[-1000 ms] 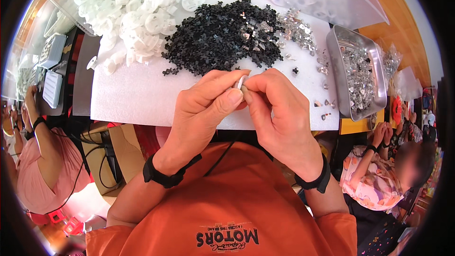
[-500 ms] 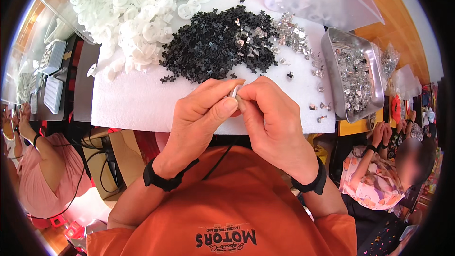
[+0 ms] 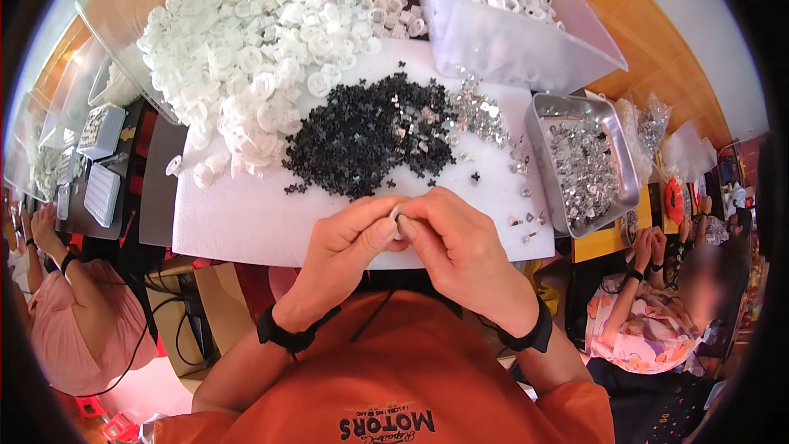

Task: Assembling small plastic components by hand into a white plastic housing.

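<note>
A white foam sheet (image 3: pixel 246 222) covers the table, bearing a heap of white plastic caps (image 3: pixel 246 57), a pile of small black pieces (image 3: pixel 362 136) and a metal tray (image 3: pixel 612 127) of shiny bits. At its near edge the left hand (image 3: pixel 345 251) and right hand (image 3: pixel 460 247) meet, both pinching what seems a small white cap (image 3: pixel 396 215), mostly hidden between the fingertips.

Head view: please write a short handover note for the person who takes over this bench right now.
Left hand and right hand: pressed together, pinching one small white round plastic piece between the fingertips.
Supplies on the white foam sheet: heap of white plastic caps, pile of small black cross-shaped parts, scattered shiny metal clips.
Metal tray at right holds more clips.
Clear plastic bin holds white pieces.
Left: large piles remain.
</note>
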Demonstrator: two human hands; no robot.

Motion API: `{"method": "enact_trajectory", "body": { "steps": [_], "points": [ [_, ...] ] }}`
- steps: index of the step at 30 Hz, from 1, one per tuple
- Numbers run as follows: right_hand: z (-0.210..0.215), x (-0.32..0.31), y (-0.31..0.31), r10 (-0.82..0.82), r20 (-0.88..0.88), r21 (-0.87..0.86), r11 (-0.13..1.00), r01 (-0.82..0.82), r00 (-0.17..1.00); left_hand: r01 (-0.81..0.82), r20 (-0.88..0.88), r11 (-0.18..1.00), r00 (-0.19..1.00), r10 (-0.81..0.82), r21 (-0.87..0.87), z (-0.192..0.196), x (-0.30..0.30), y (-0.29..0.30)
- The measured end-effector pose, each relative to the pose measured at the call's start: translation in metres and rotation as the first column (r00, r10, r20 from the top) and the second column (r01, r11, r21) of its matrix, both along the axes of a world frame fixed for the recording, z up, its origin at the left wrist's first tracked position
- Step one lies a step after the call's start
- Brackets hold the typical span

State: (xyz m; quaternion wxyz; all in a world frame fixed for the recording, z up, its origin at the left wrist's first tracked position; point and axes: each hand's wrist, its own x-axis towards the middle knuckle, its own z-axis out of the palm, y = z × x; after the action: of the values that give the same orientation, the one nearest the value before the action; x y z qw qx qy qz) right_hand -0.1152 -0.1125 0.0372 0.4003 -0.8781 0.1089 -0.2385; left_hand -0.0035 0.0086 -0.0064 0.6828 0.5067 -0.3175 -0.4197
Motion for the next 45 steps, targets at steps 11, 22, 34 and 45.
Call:
{"method": "enact_trajectory", "body": {
  "steps": [11,22,34,45],
  "points": [
    [0.008,0.005,-0.015,0.119,-0.335,0.372,0.928,0.015,0.935,0.104,-0.212,0.995,0.972,-0.103,-0.007,0.001,0.006,0.000],
    [0.034,0.010,-0.052,0.007,-0.267,0.287,0.955,0.072,0.964,0.106,-0.191,0.994,0.976,-0.109,-0.022,0.016,0.004,0.001],
    [0.103,0.065,-0.112,-0.223,-0.230,0.162,0.951,0.263,0.947,0.142,-0.074,0.990,0.987,-0.143,-0.015,-0.005,0.004,-0.001],
    [0.040,0.195,-0.075,-0.027,-0.415,-0.436,0.883,-0.172,0.910,0.165,-0.111,0.986,0.981,-0.160,0.037,0.000,0.004,0.001]
  ]
}}
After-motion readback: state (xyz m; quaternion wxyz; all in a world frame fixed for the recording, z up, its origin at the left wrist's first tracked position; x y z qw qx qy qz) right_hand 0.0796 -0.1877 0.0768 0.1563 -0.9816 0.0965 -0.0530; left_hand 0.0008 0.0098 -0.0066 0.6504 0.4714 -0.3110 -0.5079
